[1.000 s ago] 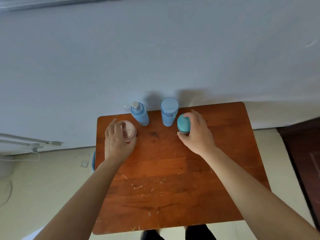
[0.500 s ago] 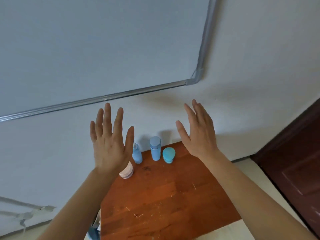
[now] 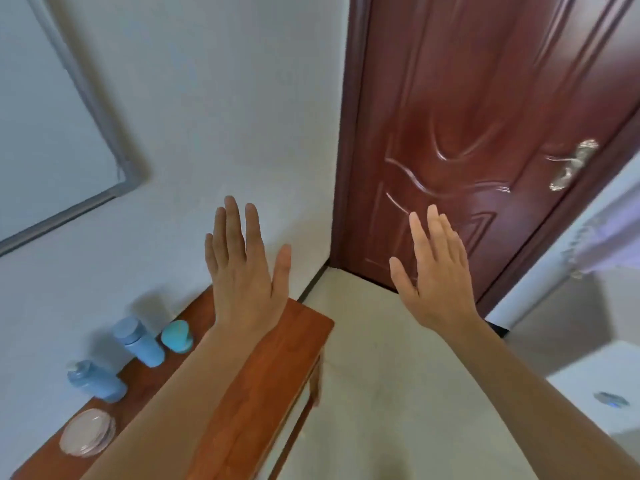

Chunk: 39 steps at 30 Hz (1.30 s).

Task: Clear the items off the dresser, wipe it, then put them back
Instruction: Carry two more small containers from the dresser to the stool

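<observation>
I have both grips released. My left grip (image 3: 242, 289) is raised with the back of the hand toward me, fingers straight and close together, thumb out to the side, grasping nothing. My right grip (image 3: 436, 285) is raised the same way, flat and released, well apart from the left. The left forearm crosses over the reddish wooden counter (image 3: 263, 375), while the right grip hangs over the pale floor (image 3: 381, 375) in front of the dark red door (image 3: 467, 133). The task's things all stand on the counter in a row along the white wall (image 3: 225, 116), none touched by either grip. The teal jar (image 3: 176, 336) is nearest my left wrist, with the capped blue bottle (image 3: 138, 342) just beside it. Then comes the blue pump bottle (image 3: 95, 381), and the round pink jar (image 3: 87, 436) sits closest to me at the lower left. A metal handle (image 3: 571, 164) shows on the door, and a grey-framed board (image 3: 45, 116) hangs on the wall at upper left.
</observation>
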Each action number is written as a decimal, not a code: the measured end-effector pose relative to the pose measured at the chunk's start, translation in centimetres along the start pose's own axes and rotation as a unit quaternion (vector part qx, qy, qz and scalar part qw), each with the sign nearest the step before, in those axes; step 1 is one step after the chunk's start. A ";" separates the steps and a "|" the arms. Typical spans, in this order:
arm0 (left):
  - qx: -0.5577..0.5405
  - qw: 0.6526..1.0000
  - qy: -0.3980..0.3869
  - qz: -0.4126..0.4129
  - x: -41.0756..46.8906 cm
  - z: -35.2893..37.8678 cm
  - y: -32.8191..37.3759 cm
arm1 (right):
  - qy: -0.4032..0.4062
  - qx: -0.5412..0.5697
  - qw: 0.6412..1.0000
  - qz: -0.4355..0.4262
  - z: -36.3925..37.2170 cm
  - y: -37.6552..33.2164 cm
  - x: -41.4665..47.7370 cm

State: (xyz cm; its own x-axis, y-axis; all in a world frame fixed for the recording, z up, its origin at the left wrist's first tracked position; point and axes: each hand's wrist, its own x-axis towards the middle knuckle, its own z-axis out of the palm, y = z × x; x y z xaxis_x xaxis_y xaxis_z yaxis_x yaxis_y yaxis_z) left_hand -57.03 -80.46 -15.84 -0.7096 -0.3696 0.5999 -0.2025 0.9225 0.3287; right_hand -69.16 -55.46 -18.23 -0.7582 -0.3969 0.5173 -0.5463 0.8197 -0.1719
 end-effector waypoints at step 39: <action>-0.262 0.835 -0.293 0.385 -10.7 44.5 94.9 | -0.028 -0.198 0.864 0.461 -29.3 85.3 -28.3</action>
State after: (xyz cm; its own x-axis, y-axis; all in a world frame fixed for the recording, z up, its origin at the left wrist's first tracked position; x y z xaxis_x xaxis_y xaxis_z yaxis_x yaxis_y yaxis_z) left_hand -98.67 15.98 -23.59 -0.7322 0.5706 0.3718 0.6808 0.6292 0.3751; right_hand -83.92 37.81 -22.95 -0.8283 0.4906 0.2708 0.4561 0.8709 -0.1830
